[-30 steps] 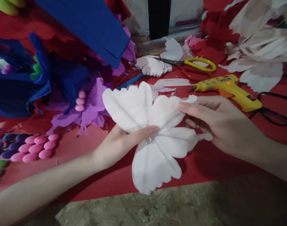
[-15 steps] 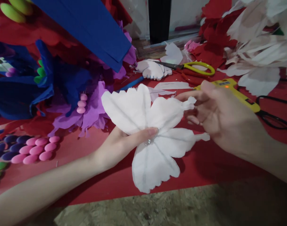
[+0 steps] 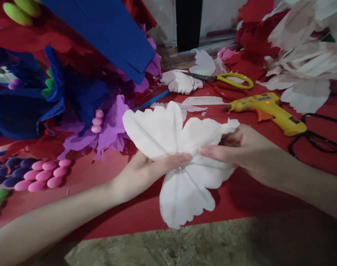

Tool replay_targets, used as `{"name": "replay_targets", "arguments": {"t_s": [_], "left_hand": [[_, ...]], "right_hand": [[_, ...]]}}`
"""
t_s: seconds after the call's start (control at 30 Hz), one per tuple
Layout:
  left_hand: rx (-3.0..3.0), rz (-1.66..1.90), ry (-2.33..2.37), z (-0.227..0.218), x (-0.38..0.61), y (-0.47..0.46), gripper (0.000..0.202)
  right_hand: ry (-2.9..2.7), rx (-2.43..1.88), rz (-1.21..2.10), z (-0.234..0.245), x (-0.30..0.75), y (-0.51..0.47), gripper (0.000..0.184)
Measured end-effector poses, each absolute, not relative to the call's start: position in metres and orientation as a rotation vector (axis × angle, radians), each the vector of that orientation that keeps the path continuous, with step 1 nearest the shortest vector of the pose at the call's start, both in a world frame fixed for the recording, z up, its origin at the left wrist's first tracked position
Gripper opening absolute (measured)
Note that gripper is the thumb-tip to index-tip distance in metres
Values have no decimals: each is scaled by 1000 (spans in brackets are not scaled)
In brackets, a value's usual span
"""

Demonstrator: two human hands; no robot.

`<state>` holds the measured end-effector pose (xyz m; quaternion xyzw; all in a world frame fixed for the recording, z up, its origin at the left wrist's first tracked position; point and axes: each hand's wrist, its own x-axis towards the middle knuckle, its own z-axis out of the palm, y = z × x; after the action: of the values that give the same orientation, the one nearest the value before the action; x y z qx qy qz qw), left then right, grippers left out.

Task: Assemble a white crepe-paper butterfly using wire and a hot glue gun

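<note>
I hold a white paper flower [image 3: 168,136] with several scalloped petals over the red table cover [image 3: 107,207]. My left hand [image 3: 146,171] pinches its centre from below, thumb lying across the petals beside a shiny glue spot. My right hand [image 3: 240,151] grips the right-hand petals, thumb on top pointing towards the centre, fingers behind the paper. Both hands are closed on the flower.
A yellow glue gun [image 3: 268,111] lies behind my right hand, with yellow-handled scissors [image 3: 229,78] and cut white petals [image 3: 181,81] farther back. Blue and purple paper flowers [image 3: 82,107] crowd the left; pink and purple beads [image 3: 43,175] lie nearby. Black cable [image 3: 317,142] lies right.
My right hand, lifted off and half open half a second ago, has come back down and closed on the right petals nearer the centre. The left hand has kept its pinch.
</note>
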<state>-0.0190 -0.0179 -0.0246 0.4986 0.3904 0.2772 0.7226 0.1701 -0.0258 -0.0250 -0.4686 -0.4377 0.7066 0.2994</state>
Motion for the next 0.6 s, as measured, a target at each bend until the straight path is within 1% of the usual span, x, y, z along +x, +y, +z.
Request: {"name": "replay_targets", "arguments": {"t_s": [0.2,0.27,0.43,0.6], "left_hand": [[1004,609,861,-23,-16,-17,56],[1009,598,845,-24,-16,-17,53],[1124,599,826,-26,-19,-18,36],[1292,543,864,-20,-18,-19,43]], "right_hand": [[-1111,-1271,1889,-23,168,-27,19],[-1059,-1254,1915,-23,168,-26,18],[-1041,-1259,1938,-25,172,-24,21],[-1017,-1174,1928,-26,174,-24,18]]}}
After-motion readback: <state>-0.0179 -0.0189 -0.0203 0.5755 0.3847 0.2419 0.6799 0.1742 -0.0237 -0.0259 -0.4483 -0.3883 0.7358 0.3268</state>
